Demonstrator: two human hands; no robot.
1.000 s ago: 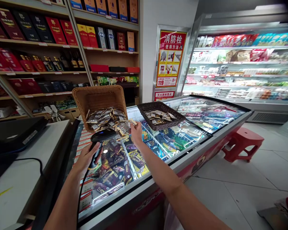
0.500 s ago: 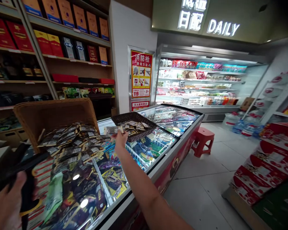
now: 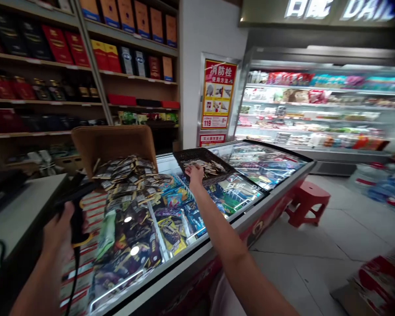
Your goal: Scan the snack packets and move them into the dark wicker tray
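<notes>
My left hand [image 3: 61, 228] is wrapped around a black barcode scanner [image 3: 76, 210] with yellow trim, its cable hanging down. My right hand [image 3: 195, 174] reaches over the near left side of a dark woven tray [image 3: 191, 156]. Its fingers are bent and closed, and whatever they hold cannot be told apart from the small packets [image 3: 213, 166] in the tray. A tan wicker basket [image 3: 115, 136] lies tipped on its side to the left. Many small dark-and-beige packets [image 3: 131, 177] spill from it onto the glass freezer top [image 3: 197, 153].
Wrapped frozen goods show through the chest freezer glass [image 3: 171, 232]. A green packet [image 3: 105, 235] lies near the scanner. A white counter [image 3: 36, 197] stands at left, a red stool [image 3: 307, 202] on the floor at right. Boxed shelves [image 3: 131, 33] and a lit fridge [image 3: 316, 105] stand behind.
My right hand has moved from the tray's left edge to over its packets; the packet it held is no longer distinct. The view has swung left, and the scanner is more visible.
</notes>
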